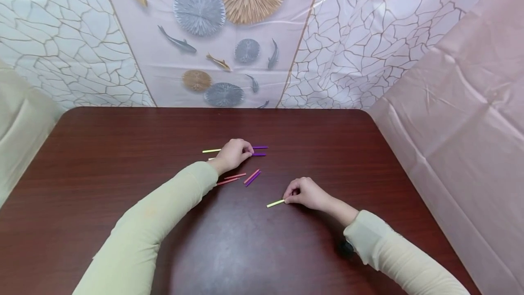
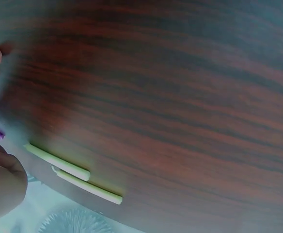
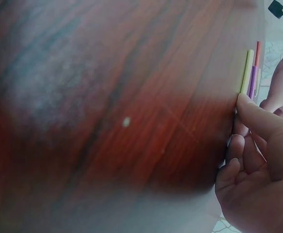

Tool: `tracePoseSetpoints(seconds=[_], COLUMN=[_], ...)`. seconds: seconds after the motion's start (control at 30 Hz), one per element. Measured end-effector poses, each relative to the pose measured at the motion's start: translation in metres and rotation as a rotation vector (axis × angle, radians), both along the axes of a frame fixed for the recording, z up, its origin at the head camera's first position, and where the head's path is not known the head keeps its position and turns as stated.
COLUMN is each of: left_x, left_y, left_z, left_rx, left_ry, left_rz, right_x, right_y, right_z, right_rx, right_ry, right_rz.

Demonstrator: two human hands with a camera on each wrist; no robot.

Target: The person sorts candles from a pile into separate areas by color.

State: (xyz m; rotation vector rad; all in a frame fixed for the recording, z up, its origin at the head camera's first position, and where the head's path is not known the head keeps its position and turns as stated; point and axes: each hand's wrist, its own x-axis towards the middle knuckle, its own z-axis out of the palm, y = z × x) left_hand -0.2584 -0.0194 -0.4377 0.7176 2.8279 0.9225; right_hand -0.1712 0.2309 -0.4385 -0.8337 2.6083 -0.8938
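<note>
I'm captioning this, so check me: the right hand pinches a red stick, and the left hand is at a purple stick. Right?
Not quite: the right hand pinches a yellow stick, not a red one, as the head view shows. The left hand is at a purple stick.

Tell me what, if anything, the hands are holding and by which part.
In the head view, the right hand pinches a yellow-green stick by its right end; the left hand appears to pinch a purple stick by its left end.
</note>
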Motion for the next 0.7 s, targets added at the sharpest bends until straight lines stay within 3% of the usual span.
tracePoseSetpoints(seconds=[0.4, 0.53, 0.7], left_x=[-0.001, 0.001, 0.005], left_y=[0.006, -0.001, -0.014], left_z=[0.0, 0.005, 0.01], left_rx=[-0.046, 0.006, 0.145], left_ry=[-0.042, -0.03, -0.012], left_rz=[0.019, 0.029, 0.037], right_x=[-0.003, -0.004, -0.004], right_y=[0.001, -0.001, -0.001], right_z=[-0.001, -0.001, -0.002], right_rx=[0.004, 0.003, 0.006], right_ry=[-0.001, -0.019, -0.03], right_rz=[0.009, 0.01, 0.005])
